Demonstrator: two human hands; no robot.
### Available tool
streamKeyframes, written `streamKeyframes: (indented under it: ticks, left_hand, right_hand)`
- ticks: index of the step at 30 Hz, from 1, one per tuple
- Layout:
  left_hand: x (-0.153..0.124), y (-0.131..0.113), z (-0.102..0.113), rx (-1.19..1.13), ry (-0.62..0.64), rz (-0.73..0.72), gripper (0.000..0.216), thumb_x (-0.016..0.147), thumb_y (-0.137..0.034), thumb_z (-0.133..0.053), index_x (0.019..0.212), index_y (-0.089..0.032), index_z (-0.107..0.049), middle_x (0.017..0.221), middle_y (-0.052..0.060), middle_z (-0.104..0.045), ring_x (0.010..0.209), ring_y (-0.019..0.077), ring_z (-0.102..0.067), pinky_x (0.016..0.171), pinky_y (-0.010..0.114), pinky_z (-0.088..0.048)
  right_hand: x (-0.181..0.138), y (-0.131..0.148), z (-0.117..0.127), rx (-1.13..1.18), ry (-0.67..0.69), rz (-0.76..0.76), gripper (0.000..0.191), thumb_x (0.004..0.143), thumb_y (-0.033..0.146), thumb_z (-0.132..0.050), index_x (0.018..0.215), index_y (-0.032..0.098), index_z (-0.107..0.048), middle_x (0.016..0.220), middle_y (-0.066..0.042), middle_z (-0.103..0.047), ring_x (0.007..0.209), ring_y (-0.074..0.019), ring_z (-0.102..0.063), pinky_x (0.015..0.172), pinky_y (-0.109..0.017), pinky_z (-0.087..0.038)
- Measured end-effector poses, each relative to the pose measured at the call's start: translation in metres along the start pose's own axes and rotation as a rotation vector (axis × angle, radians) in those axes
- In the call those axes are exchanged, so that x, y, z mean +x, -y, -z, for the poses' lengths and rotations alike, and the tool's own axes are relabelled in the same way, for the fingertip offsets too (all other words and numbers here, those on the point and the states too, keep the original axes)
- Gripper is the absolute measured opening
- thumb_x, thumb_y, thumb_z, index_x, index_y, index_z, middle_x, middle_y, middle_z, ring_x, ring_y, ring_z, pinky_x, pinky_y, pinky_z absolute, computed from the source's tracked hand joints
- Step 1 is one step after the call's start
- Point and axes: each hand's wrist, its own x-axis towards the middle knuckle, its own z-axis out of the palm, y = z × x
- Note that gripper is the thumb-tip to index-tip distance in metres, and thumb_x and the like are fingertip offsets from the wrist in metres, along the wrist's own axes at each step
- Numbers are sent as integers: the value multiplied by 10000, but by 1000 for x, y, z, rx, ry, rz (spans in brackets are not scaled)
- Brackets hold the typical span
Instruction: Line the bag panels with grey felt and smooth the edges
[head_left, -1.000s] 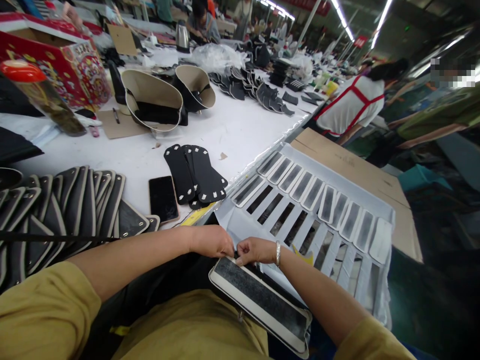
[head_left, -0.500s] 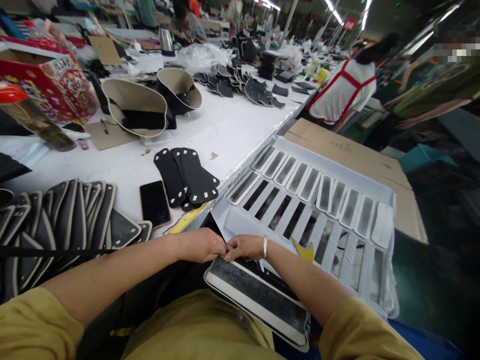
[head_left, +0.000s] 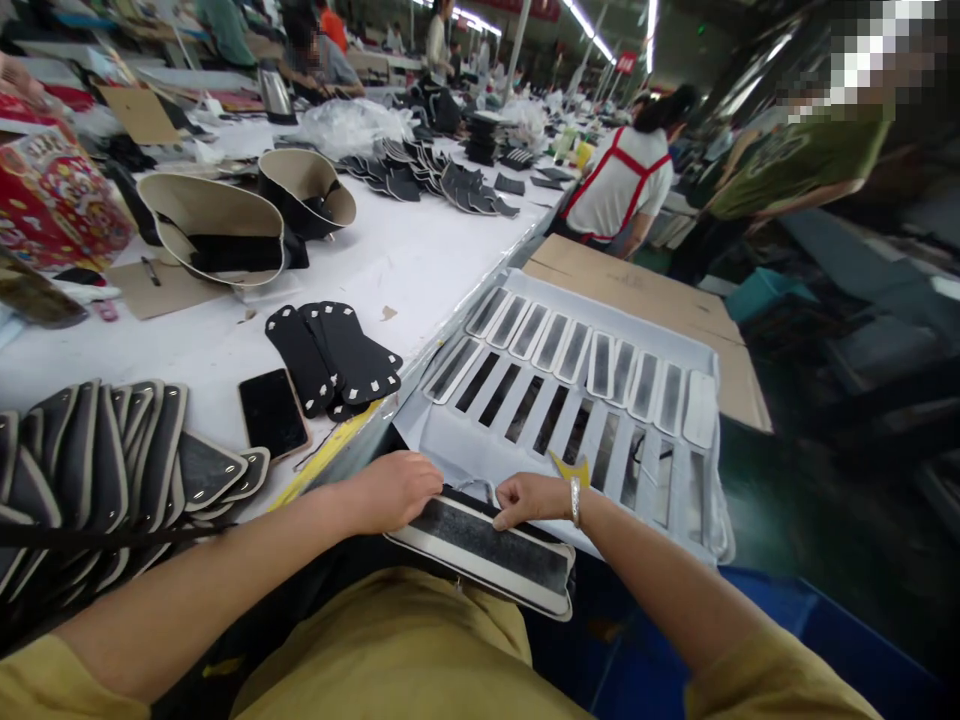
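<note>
Hold the panel [head_left: 476, 535] steady before your yellow shirt [head_left: 405, 640]; your left hand [head_left: 394, 490] curls at its left end, right hand [head_left: 534, 498] at its far edge; whether fingers [head_left: 510, 491] pinch, I cannot tell

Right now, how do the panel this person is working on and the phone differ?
The panel is long, the phone stubbier. The panel has a broad pale border, the phone a thin one. The left hand and right hand are at the panel; the phone lies on the table. Both have dark faces.
</note>
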Motion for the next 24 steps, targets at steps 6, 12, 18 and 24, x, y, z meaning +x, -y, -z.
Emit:
streamKeyframes:
  ticks: [6,12,18,24]
  left_hand:
    - [13,-58,-28,-194,-6,-136,218,856,-213,-522,1051,-156,-603,1052,65,-638,976,179,-544,903,300,-416]
    - [19,-88,-59,-117,50,-176,144,877,-273,-525,930,-219,-649,1029,23,-647,919,189,-538,817,342,-382]
    - [19,-98,-67,-77,5,-65,146,865,-274,-540,847,-245,-682,1015,10,-650,931,191,-520,819,353,-371]
    - [24,-111,-69,-107,-14,98,165,846,-246,-549,761,-248,-691,973,2,-646,912,189,-514,818,364,-372]
  right_hand:
    - [-84,-2,-48,-141,-696,208,204,834,379,-551,791,186,-601,763,-17,-579,715,-145,-539,668,-272,-437]
    - [-119,-23,-132,-323,-1011,319,144,774,285,-661,901,220,-644,1108,-78,-563,1101,-242,-494,953,-425,-401]
    - [-103,-34,-161,-388,-1294,310,79,821,207,-596,813,236,-669,1053,-63,-598,1141,-250,-472,1027,-515,-314]
    - [-102,-23,-169,-413,-1354,199,132,812,160,-550,767,231,-652,1118,-63,-578,1186,-259,-445,1046,-530,-285]
